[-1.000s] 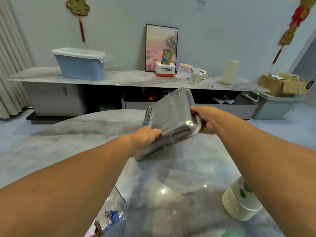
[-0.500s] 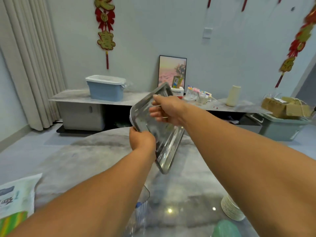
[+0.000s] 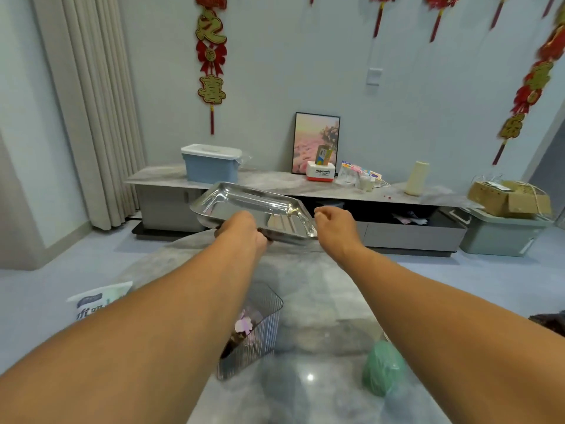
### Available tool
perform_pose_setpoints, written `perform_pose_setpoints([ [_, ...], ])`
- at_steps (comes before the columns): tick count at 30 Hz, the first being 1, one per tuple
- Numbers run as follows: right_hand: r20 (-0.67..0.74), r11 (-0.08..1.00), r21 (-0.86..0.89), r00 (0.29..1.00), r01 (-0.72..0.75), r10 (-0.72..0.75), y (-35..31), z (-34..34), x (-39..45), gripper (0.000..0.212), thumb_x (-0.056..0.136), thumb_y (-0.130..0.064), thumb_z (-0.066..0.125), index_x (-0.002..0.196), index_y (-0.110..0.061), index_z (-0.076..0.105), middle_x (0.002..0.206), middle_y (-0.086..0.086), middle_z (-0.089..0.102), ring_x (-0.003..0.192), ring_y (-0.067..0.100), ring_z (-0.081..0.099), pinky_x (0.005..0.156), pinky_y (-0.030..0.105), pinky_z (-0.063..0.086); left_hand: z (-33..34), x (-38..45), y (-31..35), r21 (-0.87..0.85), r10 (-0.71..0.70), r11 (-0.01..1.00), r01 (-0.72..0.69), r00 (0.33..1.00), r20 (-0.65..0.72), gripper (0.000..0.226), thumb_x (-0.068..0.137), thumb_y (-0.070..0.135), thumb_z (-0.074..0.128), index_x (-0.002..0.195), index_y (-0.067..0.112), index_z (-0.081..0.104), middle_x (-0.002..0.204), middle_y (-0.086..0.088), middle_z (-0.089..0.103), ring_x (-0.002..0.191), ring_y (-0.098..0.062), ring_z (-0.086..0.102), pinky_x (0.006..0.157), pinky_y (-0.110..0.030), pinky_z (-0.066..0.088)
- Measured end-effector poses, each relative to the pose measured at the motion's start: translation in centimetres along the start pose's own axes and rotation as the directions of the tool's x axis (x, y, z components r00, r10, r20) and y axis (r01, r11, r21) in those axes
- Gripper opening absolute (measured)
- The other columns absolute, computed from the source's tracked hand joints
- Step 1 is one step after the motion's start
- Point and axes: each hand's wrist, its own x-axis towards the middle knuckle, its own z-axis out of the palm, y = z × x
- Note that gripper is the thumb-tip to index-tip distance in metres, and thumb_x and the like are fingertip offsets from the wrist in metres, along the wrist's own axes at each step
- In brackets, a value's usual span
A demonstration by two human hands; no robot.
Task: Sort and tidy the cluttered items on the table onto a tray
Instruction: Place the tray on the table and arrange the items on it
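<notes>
A shiny steel tray (image 3: 244, 200) hangs nearly level, open side up, above the far edge of the marble table (image 3: 308, 280). My left hand (image 3: 244, 229) grips its near rim from below and in front. My right hand (image 3: 334, 223) hovers just beside the tray's right corner with loosely curled fingers and holds nothing. Nothing lies in the tray. On the table near me stand a clear ribbed container (image 3: 260, 328) with small pink and dark items, a green lump (image 3: 382, 367) and a white printed bag (image 3: 97, 301), the container and bag partly hidden by my left arm.
Beyond the table runs a low marble sideboard (image 3: 275, 182) with a blue lidded box (image 3: 211, 163), a framed picture (image 3: 316, 142) and small packets. A cardboard box (image 3: 507, 198) sits on a grey bin at the right. Something dark (image 3: 550, 322) shows at the right edge.
The tray has swung from steeply tilted to nearly flat, open side up, and moved farther out. My right hand has let go of it. My head has lifted, and the view has shifted.
</notes>
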Motion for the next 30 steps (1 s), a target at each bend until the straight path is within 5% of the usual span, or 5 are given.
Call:
perform_pose_setpoints([
  [3,-0.092,0.993,-0.067,0.992,-0.096,0.089,1.3,-0.1,-2.5,0.034,0.102,-0.010,0.043,0.127,-0.011,0.066,0.120,0.007,0.067,0.107,0.027,0.062,0.086,0.030,0.045,-1.7,-3.3,2.2,0.063,0.077,0.995,-0.082,0.994,0.076,0.034,0.099,0.029,0.061,0.129,0.013,0.056,0.116,-0.014,0.070,0.098,-0.039,0.069,0.076,-0.062,0.057],
  [11,0.295,0.895,-0.107,0.846,-0.433,0.445,5.4,6.8,-11.3,0.042,0.104,-0.032,0.052,0.136,-0.005,0.048,0.115,0.018,0.055,0.100,0.040,0.069,0.082,0.050,0.062,-7.8,-6.8,4.6,0.018,0.192,0.981,-0.195,0.976,0.101,0.047,0.098,0.043,0.060,0.132,0.012,0.053,0.116,-0.019,0.068,0.101,-0.041,0.068,0.084,-0.068,0.054],
  [18,0.204,0.886,-0.114,0.862,-0.450,0.464,6.3,8.6,-10.4,0.034,0.100,-0.030,0.058,0.081,-0.002,0.057,0.080,0.015,0.063,0.061,0.037,0.074,0.059,0.043,0.063,-12.4,-5.6,3.9,-0.008,0.181,0.983,-0.181,0.974,0.136,0.042,0.099,0.040,0.058,0.129,0.010,0.056,0.117,-0.020,0.069,0.103,-0.041,0.068,0.082,-0.066,0.055],
  [25,0.209,0.833,-0.509,0.908,-0.215,0.362,6.2,5.6,-6.5,0.029,0.089,-0.006,0.068,0.066,-0.009,0.052,0.051,0.004,0.065,0.044,0.018,0.064,0.051,0.027,0.059,-14.8,-4.1,2.8,-0.098,0.166,0.983,-0.156,0.981,0.103,0.035,0.100,0.036,0.057,0.121,0.008,0.060,0.119,-0.020,0.068,0.109,-0.041,0.065,0.094,-0.067,0.050],
  [30,0.104,0.846,-0.463,0.932,-0.265,0.348,6.6,0.0,-3.5,0.023,0.092,-0.003,0.060,0.071,-0.006,0.054,0.039,-0.005,0.058,0.043,0.018,0.065,0.051,0.025,0.059,-16.5,-3.3,3.2,-0.132,0.166,0.978,-0.161,0.986,0.026,0.026,0.100,0.034,0.059,0.103,0.008,0.058,0.107,-0.021,0.067,0.096,-0.037,0.067,0.069,-0.059,0.057],
])
